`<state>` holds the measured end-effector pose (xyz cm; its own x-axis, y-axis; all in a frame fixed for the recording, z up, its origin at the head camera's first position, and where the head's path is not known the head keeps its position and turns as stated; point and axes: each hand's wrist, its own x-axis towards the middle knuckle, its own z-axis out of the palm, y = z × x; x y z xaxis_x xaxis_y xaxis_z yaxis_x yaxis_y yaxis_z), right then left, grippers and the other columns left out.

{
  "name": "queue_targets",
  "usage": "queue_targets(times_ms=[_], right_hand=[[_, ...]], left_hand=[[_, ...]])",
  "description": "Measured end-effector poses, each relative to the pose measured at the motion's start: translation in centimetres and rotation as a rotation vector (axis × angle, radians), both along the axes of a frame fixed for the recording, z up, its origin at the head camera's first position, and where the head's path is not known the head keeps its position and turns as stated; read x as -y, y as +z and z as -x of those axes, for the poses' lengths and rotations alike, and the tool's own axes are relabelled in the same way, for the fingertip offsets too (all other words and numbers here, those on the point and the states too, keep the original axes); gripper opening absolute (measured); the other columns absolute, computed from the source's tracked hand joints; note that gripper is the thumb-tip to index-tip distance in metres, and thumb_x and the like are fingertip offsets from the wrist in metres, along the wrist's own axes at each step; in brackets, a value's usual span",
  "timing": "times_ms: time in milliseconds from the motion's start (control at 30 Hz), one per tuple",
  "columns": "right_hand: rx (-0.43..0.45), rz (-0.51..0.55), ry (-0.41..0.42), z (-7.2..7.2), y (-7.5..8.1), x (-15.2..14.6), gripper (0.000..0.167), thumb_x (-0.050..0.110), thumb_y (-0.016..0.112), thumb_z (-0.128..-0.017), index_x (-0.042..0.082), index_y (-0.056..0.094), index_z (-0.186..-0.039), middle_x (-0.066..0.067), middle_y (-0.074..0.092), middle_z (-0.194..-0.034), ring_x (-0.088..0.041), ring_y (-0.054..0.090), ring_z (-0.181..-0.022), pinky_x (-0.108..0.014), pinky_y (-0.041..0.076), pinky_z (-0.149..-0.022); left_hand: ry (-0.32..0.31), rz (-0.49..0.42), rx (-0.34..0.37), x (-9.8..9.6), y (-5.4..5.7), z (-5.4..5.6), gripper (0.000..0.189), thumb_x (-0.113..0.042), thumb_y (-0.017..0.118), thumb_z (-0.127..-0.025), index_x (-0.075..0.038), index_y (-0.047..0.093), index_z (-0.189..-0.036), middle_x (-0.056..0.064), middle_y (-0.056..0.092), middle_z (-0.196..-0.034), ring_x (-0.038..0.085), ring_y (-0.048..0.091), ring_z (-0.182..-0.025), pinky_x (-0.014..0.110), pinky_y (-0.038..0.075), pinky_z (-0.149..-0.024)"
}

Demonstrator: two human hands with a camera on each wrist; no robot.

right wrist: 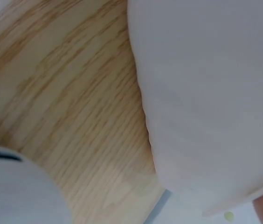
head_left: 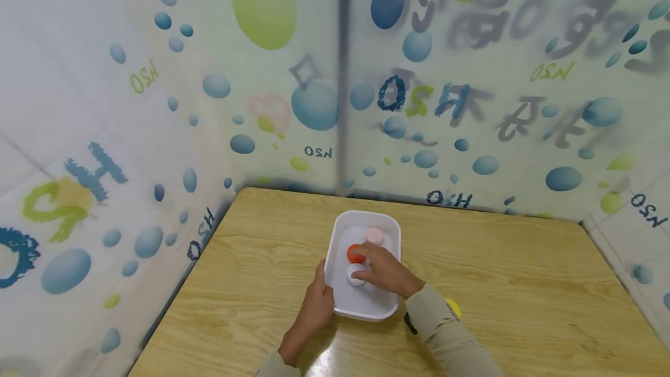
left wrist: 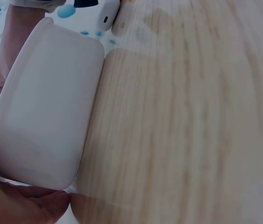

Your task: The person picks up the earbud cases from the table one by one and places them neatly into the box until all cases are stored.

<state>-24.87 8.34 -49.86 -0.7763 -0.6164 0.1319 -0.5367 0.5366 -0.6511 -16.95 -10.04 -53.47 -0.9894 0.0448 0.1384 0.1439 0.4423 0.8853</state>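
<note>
A white rectangular tub (head_left: 361,305) stands on the wooden table, holding a pale pink round piece (head_left: 374,235), a red-orange ball (head_left: 355,254) and a white ball (head_left: 355,276) in a row. My left hand (head_left: 317,298) grips the tub's left side, thumb at the rim; the left wrist view shows curled fingers (left wrist: 43,205) against the tub's outer wall (left wrist: 52,107). Inside the tub, my right hand (head_left: 386,272) has its fingers over the red-orange ball and its thumb on the white ball. I cannot tell whether it pinches either. The right wrist view shows mostly the tub's outer wall (right wrist: 215,93).
Pale wood table (head_left: 523,290) extends around the tub. A yellow round thing (head_left: 453,308) is partly hidden by the right sleeve (head_left: 445,330). Beyond the table's far edge stand printed wall panels (head_left: 293,173) with blue and green dots.
</note>
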Motion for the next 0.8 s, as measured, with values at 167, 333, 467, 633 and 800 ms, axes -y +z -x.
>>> queue_targets(times_ms=[167, 333, 467, 633, 800], right_hand=[[0.039, 0.037, -0.019, -0.1, 0.3, -0.3, 0.04, 0.013, 0.079, -0.083, 0.0, 0.066, -0.119, -0.014, 0.067, -0.111, -0.031, 0.062, -0.102, -0.047, 0.054, -0.092], [0.018, 0.083, -0.021, -0.2, 0.6, -1.0, 0.039, 0.013, 0.077, -0.085, 0.002, 0.066, -0.121, -0.014, 0.067, -0.115, -0.032, 0.062, -0.104, -0.046, 0.058, -0.086], [0.027, 0.11, -0.062, -0.5, 1.1, -2.1, 0.038, 0.012, 0.075, -0.087, 0.004, 0.066, -0.122, -0.013, 0.066, -0.121, -0.034, 0.062, -0.11, -0.048, 0.058, -0.088], [0.043, 0.126, -0.136, -0.9, 1.7, -3.9, 0.038, 0.016, 0.074, -0.089, 0.008, 0.065, -0.125, -0.009, 0.065, -0.125, -0.033, 0.06, -0.113, -0.05, 0.056, -0.092], [0.061, 0.101, -0.2, -1.5, 1.4, -6.3, 0.039, 0.025, 0.075, -0.088, 0.011, 0.066, -0.124, -0.004, 0.064, -0.125, -0.03, 0.059, -0.116, -0.052, 0.054, -0.095]], left_hand=[[-0.013, -0.009, 0.019, -0.1, 0.2, -0.1, 0.06, 0.012, 0.033, -0.091, 0.015, 0.019, -0.149, 0.038, 0.041, -0.144, 0.047, 0.043, -0.134, 0.059, 0.035, -0.112], [-0.012, -0.015, 0.03, -0.1, 0.3, -0.2, 0.06, 0.013, 0.032, -0.091, 0.016, 0.017, -0.149, 0.039, 0.038, -0.146, 0.049, 0.04, -0.135, 0.06, 0.034, -0.113], [0.002, -0.016, 0.035, -0.2, 0.2, -0.1, 0.06, 0.012, 0.033, -0.091, 0.017, 0.018, -0.148, 0.04, 0.037, -0.146, 0.05, 0.039, -0.135, 0.06, 0.033, -0.114], [0.006, -0.028, 0.046, -0.2, 0.0, 0.0, 0.059, 0.011, 0.033, -0.092, 0.015, 0.018, -0.15, 0.038, 0.036, -0.148, 0.048, 0.038, -0.137, 0.058, 0.031, -0.115], [0.004, -0.042, 0.052, -0.1, -0.1, 0.1, 0.06, 0.011, 0.033, -0.092, 0.015, 0.018, -0.15, 0.037, 0.037, -0.148, 0.047, 0.038, -0.137, 0.058, 0.031, -0.115]])
